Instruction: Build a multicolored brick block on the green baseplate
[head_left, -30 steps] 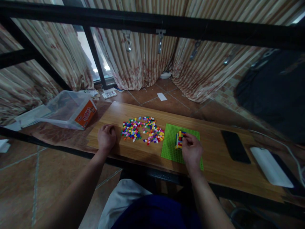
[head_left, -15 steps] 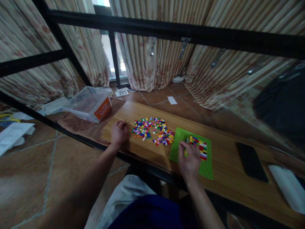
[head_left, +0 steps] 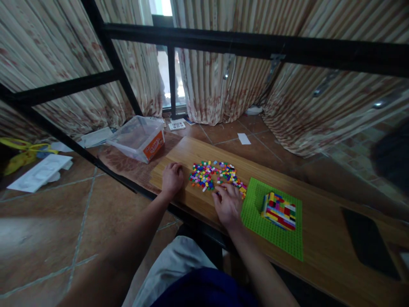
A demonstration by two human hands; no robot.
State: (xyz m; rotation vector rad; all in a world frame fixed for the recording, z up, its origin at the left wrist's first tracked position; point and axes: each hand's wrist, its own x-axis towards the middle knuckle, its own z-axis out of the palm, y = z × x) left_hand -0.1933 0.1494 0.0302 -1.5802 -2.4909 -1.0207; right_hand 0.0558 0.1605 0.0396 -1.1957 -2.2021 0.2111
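My right hand (head_left: 228,205) is over the near side of a pile of small colourful toy bricks (head_left: 204,172), its fingers apart and slightly bent. Part of the pile is hidden beneath it. To the left of the bricks, my left hand (head_left: 172,179) rests on the wooden table with its fingers curled in, and no object shows in it. A green baseplate (head_left: 252,213) lies to the right of my right hand. On it stands a low block built of multicoloured bricks (head_left: 280,211), touched by neither hand.
A clear plastic box (head_left: 137,138) with an orange label stands beyond the table's left end. At the right of the wooden table (head_left: 322,221) lies a dark phone-like slab (head_left: 369,241). A black metal frame (head_left: 204,35) crosses in front of the striped curtains.
My right hand has left the brick block on the baseplate and moved left to the loose bricks. My left hand stays on the table. The view has swung left.
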